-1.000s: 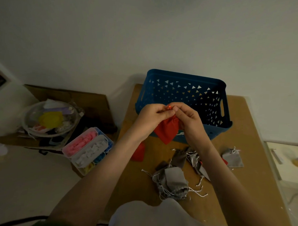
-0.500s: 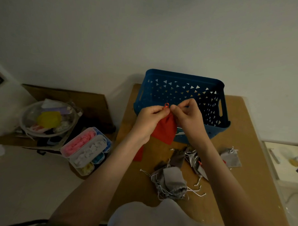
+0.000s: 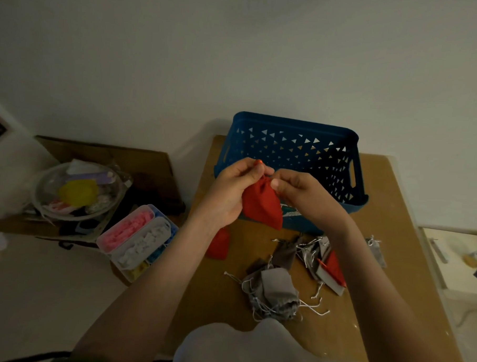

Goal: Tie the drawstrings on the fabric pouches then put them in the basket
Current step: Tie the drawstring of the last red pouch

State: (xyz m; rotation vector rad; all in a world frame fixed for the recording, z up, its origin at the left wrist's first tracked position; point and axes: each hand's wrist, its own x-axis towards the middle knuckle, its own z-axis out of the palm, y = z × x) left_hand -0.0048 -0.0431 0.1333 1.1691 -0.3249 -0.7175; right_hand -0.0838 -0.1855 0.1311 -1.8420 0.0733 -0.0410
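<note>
Biggest thing first: the brown table [image 3: 389,214], with the blue basket [image 3: 294,123] parked at its far end against the wall, open top facing up. In front of it sits a messy pile of grey pouches [image 3: 276,292] with loose strings, plus 1 spare red pouch [image 3: 218,244] near the table's left edge.

The red pouch [image 3: 262,203] being worked on hangs in the air just in front of the basket's near wall. Left hand [image 3: 231,191] is curled around its upper side and pinches the drawstring [image 3: 259,162] end up top. Right hand [image 3: 305,192] pinches right at the neck.

What changed over the last second: the hands were bunched together at the neck, and now they've spread a bit, left one drawing the string up and away. The neck looks gathered shut, so I'd say the knot is being snugged and this pouch is nearly basket-ready.

Room-wise, it's a short lift up and over the near rim, nothing in between. Watch the left edge though, that spare red pouch sits close to it, and a plastic organiser box [image 3: 139,239] is below.
</note>
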